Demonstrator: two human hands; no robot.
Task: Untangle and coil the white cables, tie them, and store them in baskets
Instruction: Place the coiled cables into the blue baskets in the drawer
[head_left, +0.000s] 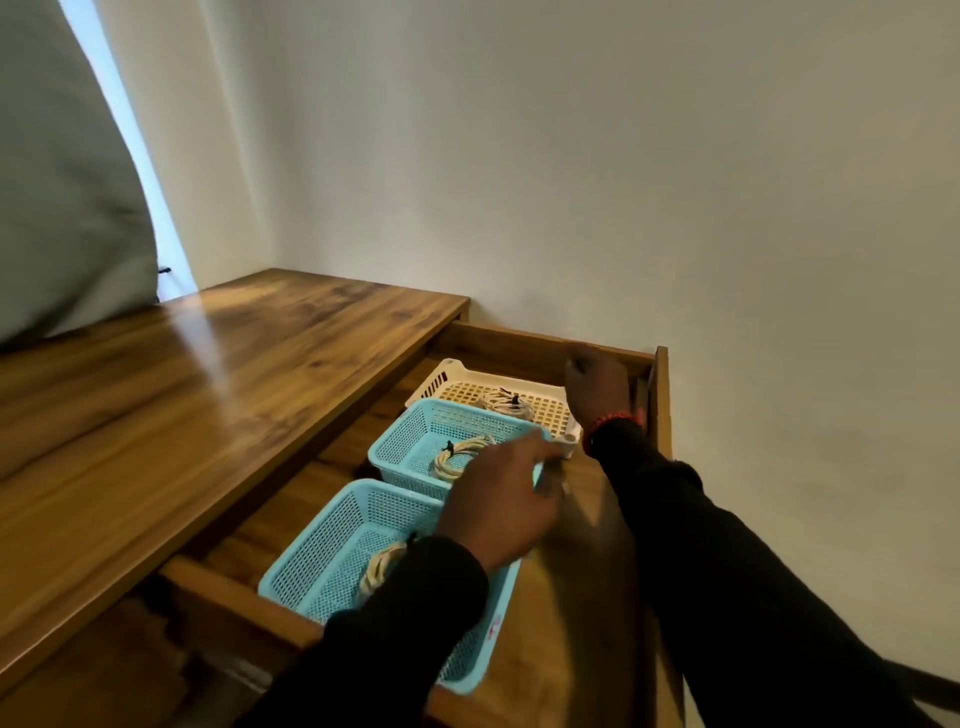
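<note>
Wood desk meets plain wall; our left hand pinches something white, right hand grips drawer's far corner.

Three mesh baskets sit in a row: white basket, middle blue basket, near blue basket. Each holds one tied, coiled cable.

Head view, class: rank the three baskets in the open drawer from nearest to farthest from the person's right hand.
Measured from the right hand at the drawer's far corner:
1. White basket, farthest back, right beside the hand.
2. Middle blue basket, in front of the white one.
3. Near blue basket, closest to the camera.
</note>
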